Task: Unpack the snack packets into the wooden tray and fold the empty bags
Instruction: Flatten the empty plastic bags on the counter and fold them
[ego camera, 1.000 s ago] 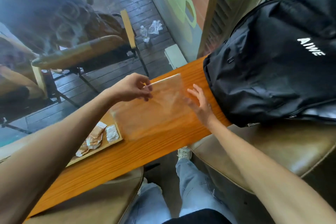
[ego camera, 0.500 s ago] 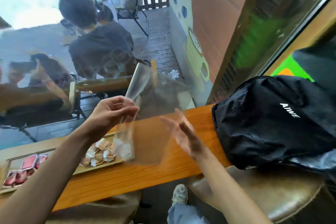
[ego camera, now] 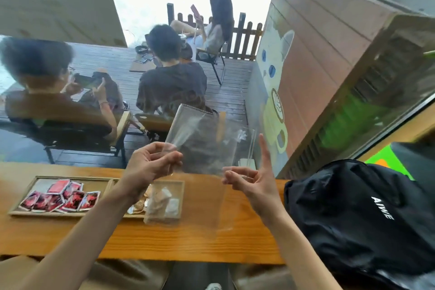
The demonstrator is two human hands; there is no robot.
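Lifted off the counter since a second before, the clear bag hung upright above the wooden tray, so folding seemed to be restarting; left hand pinched its left edge, right hand pinched the lower right corner, forefinger straight
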